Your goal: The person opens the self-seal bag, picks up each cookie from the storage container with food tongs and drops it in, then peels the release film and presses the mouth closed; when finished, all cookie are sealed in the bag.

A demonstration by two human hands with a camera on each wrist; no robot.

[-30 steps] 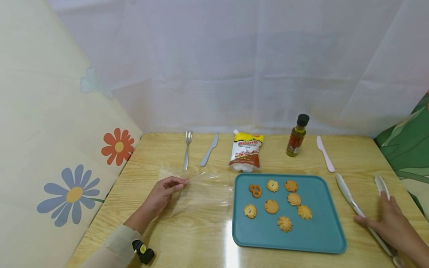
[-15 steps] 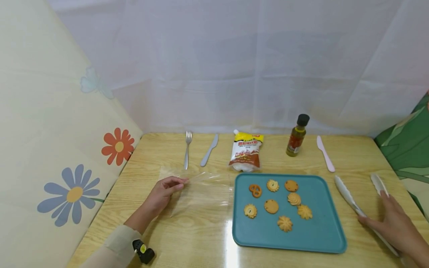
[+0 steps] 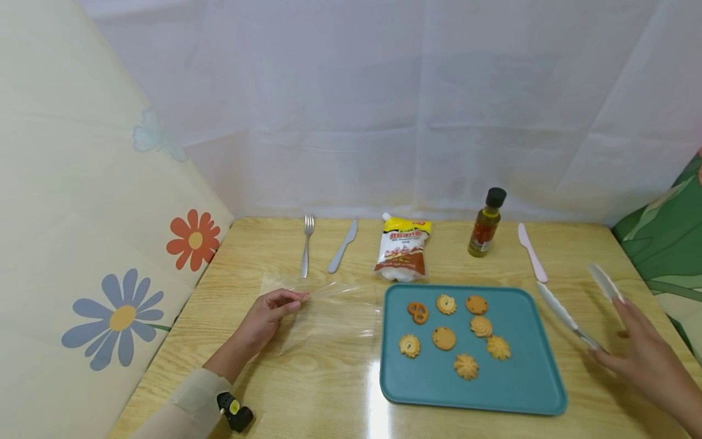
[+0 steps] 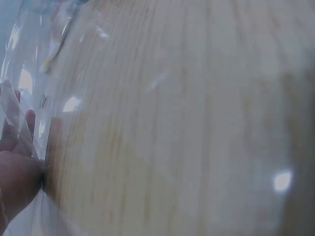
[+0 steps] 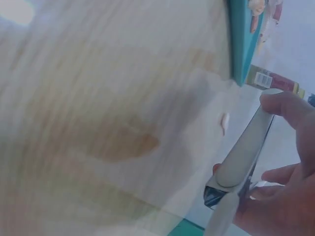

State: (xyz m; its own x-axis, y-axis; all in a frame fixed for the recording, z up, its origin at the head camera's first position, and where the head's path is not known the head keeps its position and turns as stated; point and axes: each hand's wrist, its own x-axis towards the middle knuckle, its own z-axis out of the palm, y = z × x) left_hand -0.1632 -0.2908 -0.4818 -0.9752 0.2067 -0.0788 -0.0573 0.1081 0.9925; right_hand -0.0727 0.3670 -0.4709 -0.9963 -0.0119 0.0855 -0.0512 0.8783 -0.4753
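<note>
right hand (image 3: pixel 644 360): fingers wrapped around the tongs (image 3: pixel 573 305), which look lifted a bit off the table (image 3: pixel 329 390), arms spread wide apart, tips pointing away from the palm toward the far edge

left hand (image 3: pixel 263 317): fingertips pinching the near edge of a clear plastic bag (image 3: pixel 329 314); the bag lies flat, spreading out from the fingers toward the tray

cookies (image 3: pixel 455 332): eight of them, all sitting on the tray (image 3: pixel 526 390), which is between the two hands, just beside the inner tong arm

progress: my read is it's barely started. Tongs are picked up and the bag edge is pinched, but no cookie is gripped, none sits in the bag, and the bag looks flat rather than opened up

materials/shapes: tongs are shiny metal with long flat spoon-ish ends; bag is thin, see-through, crinkly with glare; tray is matte teal, rectangular with rounded corners; cookies are golden, mostly piped swirls, a couple of flat round ones, one pretzel shape; table is glossy light wood grain

beyond the hands: fork (image 3: pixel 307 244), metal knife (image 3: pixel 342 245), squeeze pouch (image 3: pixel 403 250), small bottle (image 3: pixel 485 222) with black cap, pale pink knife (image 3: pixel 532 251), all lined up along the far edge
</note>
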